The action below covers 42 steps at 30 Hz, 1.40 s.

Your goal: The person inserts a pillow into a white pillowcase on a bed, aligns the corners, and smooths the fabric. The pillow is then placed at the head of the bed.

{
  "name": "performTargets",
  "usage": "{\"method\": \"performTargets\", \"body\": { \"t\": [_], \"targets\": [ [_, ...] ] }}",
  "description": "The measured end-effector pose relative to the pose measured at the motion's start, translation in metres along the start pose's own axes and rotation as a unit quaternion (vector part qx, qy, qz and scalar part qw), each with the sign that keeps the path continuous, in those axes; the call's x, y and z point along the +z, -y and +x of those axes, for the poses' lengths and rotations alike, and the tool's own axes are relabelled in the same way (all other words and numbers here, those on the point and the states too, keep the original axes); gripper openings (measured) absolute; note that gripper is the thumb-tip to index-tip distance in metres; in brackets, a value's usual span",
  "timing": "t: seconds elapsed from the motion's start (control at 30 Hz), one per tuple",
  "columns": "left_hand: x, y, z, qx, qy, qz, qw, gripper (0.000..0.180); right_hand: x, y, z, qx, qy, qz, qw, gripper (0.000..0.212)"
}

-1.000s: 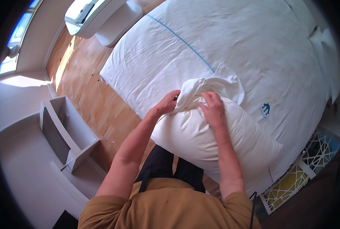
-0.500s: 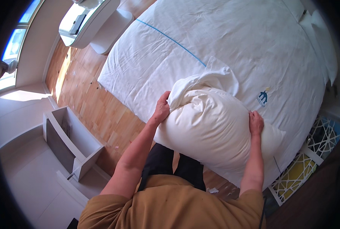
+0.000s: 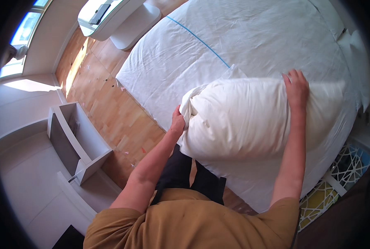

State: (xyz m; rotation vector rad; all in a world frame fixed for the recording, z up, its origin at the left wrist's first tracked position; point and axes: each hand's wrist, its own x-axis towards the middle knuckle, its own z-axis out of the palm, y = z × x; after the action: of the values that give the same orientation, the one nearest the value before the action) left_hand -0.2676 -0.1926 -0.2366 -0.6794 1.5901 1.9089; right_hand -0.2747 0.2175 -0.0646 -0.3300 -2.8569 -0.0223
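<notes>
A plump white pillow in a white pillowcase lies across the near part of the bed, angled slightly up to the right. At its left end, the bunched opening of the pillowcase is gripped in my left hand, fingers closed round the fabric. My right hand rests over the pillow's far edge, toward its right end. Its fingers are stretched out and a little apart, with the thumb off to the left. The pillow's far edge looks blurred, and its underside is hidden.
A white quilt with a blue stripe covers the bed. More white pillows lie at the far right. On the left stand a white desk and an open-topped box unit. Scraps dot the wood floor; a lattice panel stands at right.
The pillow's right end has swung away from me and the pillow looks longer and straighter. My right hand has moved farther out and its fingers spread; my left keeps hold of the pillowcase.
</notes>
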Motion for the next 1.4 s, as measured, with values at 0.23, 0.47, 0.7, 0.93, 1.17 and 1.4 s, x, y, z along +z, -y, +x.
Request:
{"method": "performTargets", "body": {
  "t": [0.23,0.47,0.7,0.93,1.17,1.4],
  "targets": [
    [0.0,-0.032,-0.001,0.04,0.058,-0.006,0.997,0.023,0.005,0.189,-0.07,0.177,0.177,0.754,0.607,0.029],
    [-0.006,-0.042,-0.026,0.097,0.16,0.095,0.978,0.02,0.007,0.294,-0.158,0.206,0.176,0.502,0.821,0.035],
    [0.006,-0.037,-0.042,0.115,0.156,0.099,0.976,0.029,0.017,0.283,-0.152,0.239,0.16,0.526,0.801,0.046],
    [0.002,-0.056,-0.069,0.207,0.15,0.323,0.911,0.029,0.03,0.286,-0.133,0.357,0.139,0.631,0.675,0.042],
    [0.006,-0.054,-0.079,0.221,0.105,0.288,0.926,0.033,0.034,0.266,-0.091,0.308,0.183,0.561,0.746,0.029],
    [-0.023,-0.035,-0.02,0.238,0.096,0.213,0.943,0.029,0.05,0.253,-0.076,0.357,0.128,0.434,0.817,0.025]
  ]
}}
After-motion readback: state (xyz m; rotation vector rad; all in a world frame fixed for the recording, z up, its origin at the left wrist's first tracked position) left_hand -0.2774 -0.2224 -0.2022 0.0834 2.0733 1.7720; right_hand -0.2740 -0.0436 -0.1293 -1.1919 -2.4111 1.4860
